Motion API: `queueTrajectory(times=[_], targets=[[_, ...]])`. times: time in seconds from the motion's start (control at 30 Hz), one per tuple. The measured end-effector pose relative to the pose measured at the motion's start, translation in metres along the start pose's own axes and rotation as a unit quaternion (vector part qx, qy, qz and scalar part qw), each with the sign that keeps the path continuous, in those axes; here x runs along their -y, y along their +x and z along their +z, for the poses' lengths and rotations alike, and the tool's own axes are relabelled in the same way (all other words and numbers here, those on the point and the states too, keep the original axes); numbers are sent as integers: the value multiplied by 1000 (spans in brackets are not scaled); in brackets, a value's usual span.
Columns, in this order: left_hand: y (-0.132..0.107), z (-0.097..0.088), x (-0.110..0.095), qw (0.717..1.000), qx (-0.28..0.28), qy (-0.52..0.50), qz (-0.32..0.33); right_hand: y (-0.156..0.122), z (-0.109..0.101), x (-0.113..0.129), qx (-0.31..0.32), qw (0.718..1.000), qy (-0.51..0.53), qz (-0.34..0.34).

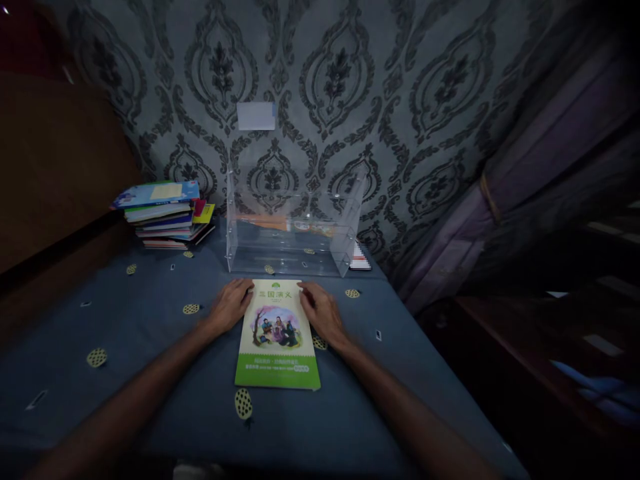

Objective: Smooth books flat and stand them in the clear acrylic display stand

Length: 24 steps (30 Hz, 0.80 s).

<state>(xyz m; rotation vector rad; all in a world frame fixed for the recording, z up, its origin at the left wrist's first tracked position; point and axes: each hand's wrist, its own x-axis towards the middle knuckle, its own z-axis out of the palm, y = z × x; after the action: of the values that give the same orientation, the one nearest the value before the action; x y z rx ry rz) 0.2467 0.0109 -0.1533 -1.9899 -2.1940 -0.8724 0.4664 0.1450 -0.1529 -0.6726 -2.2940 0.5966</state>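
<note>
A green and white illustrated book (pixel 278 337) lies flat on the blue patterned tablecloth (pixel 150 347), closed, cover up. My left hand (pixel 231 305) rests at its upper left corner with the fingers curled onto the edge. My right hand (pixel 320 312) sits at the upper right corner, fingers bent over that edge. Both hands touch the book and neither lifts it. Just beyond the book stands a clear acrylic box (pixel 293 227), open toward me.
A stack of several colourful books (pixel 165 215) lies at the back left. A small booklet (pixel 360 259) is to the right of the clear box. The patterned wall is close behind. The table edge drops off at the right beside a purple curtain (pixel 525 173).
</note>
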Motion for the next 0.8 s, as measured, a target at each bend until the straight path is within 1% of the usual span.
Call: queueTrajectory(times=[0.03,0.1,0.17,0.27,0.37,0.47,0.6,0.7,0.8], targets=[[-1,3,3,1000,-6,-3,6,0,3,7,16,999,5,-42],[-2,7,9,1000,-19,-8,19,3,14,21,66,991,12,-114],[-3,11,14,999,-35,-10,25,7,27,35,120,980,7,-162],[-5,15,20,998,-51,-9,28,13,46,46,171,967,-13,-187],[-5,15,23,998,-50,-9,31,16,55,41,184,966,-26,-177],[-4,13,21,998,-46,-9,31,15,50,25,177,972,-34,-153],[-2,10,18,999,-41,-15,33,11,28,-3,163,981,-43,-99],[-2,9,17,999,-39,-8,34,7,12,-23,134,988,-33,-66],[-2,9,17,999,-32,-3,33,2,6,-38,104,993,-9,-50]])
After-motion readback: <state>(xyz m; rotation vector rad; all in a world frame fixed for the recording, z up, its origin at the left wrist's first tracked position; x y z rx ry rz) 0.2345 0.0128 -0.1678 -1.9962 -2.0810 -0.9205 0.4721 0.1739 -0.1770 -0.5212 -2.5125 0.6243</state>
